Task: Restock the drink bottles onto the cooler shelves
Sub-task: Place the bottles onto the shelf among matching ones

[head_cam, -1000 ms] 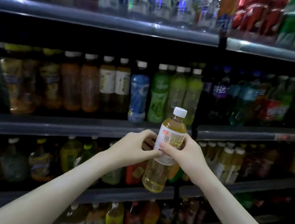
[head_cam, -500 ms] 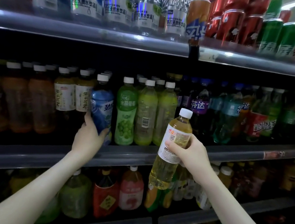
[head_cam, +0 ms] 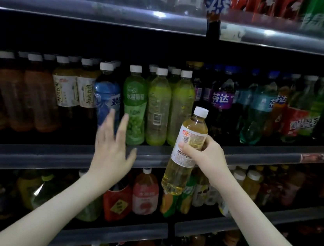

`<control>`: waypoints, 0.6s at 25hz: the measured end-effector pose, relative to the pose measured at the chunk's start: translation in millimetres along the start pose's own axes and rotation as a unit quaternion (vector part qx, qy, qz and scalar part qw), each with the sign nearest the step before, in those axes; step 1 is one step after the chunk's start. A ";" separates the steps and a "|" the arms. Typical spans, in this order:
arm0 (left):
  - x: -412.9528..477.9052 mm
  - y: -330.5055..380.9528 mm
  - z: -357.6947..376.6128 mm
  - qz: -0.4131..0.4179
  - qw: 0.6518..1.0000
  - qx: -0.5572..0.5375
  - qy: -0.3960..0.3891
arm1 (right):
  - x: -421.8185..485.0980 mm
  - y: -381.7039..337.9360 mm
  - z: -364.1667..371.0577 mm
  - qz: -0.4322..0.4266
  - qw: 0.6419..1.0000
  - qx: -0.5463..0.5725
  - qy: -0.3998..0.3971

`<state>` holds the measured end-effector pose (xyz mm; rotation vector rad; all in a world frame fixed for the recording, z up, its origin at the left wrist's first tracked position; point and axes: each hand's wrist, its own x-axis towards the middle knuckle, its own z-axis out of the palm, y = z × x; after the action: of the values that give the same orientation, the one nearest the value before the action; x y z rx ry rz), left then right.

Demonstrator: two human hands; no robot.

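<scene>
The right hand (head_cam: 203, 158) grips a yellow drink bottle (head_cam: 181, 162) by its white label, which has a small square code on it. The bottle has a white cap, tilts a little, and is in the air in front of the middle shelf (head_cam: 51, 156). The left hand (head_cam: 110, 151) is wide open with fingers spread, in front of a blue bottle (head_cam: 106, 93) and a green bottle (head_cam: 134, 99) that reads 水晶葡萄. To the right, a purple bottle (head_cam: 220, 98) reads 芬达.
</scene>
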<state>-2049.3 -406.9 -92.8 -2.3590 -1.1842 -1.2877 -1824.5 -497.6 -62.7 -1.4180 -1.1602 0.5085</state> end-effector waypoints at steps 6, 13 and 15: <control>-18.0 35.8 20.9 0.153 0.985 -0.061 -0.047 | -24.2 28.2 -22.0 0.016 0.998 0.006 0.053; 13.9 132.6 76.6 0.187 0.973 -0.129 -0.032 | -20.0 48.4 -130.4 -0.007 0.994 0.012 0.112; 39.0 171.6 95.2 0.147 0.980 -0.135 -0.001 | -4.0 50.6 -171.0 -0.017 0.993 0.013 0.119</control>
<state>-1853.8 -449.3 -87.5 -2.5979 -0.6583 -1.4129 -1664.6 -576.1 -71.3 -1.3925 -0.9818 0.3189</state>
